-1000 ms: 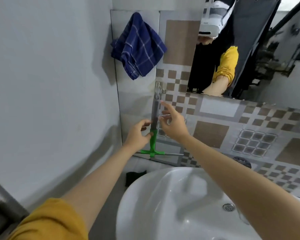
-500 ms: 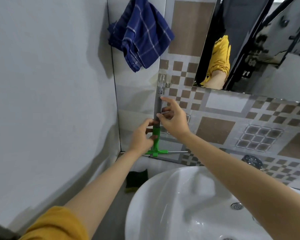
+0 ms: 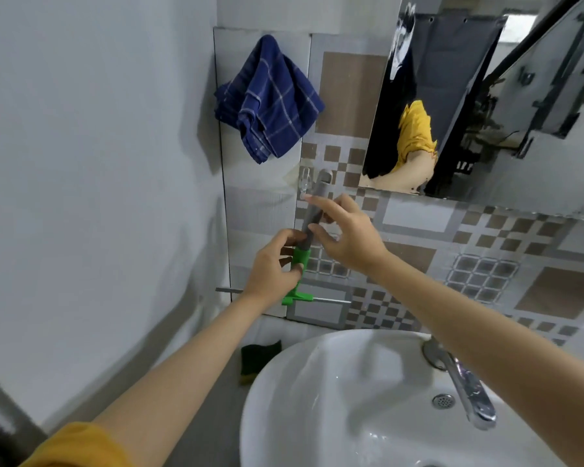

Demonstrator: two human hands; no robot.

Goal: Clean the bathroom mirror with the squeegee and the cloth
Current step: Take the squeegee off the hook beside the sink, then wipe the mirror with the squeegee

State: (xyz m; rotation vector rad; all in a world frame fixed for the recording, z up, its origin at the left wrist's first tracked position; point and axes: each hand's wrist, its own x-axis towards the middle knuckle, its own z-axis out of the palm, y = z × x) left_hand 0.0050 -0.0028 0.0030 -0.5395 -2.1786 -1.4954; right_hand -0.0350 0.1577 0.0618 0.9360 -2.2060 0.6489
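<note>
The squeegee (image 3: 312, 210) has a grey handle, a green neck and a thin blade low against the tiled wall. My left hand (image 3: 273, 267) grips the green neck. Just above it, my right hand (image 3: 348, 235) pinches the grey handle between thumb and forefinger. The handle leans right, and its top sits beside a clear wall hook (image 3: 304, 185). A blue checked cloth (image 3: 270, 99) hangs on the wall above and to the left. The mirror (image 3: 506, 106) is at the upper right and reflects a yellow sleeve and an arm.
A white sink (image 3: 317, 409) lies below my arms, with a chrome tap (image 3: 466, 389) on its right. A green sponge (image 3: 260, 358) lies on the ledge left of the sink. A plain white wall closes the left side.
The squeegee hung upright from the hook; now it tilts, its top to the right of the hook. Both hands stay on it, and my view has shifted.
</note>
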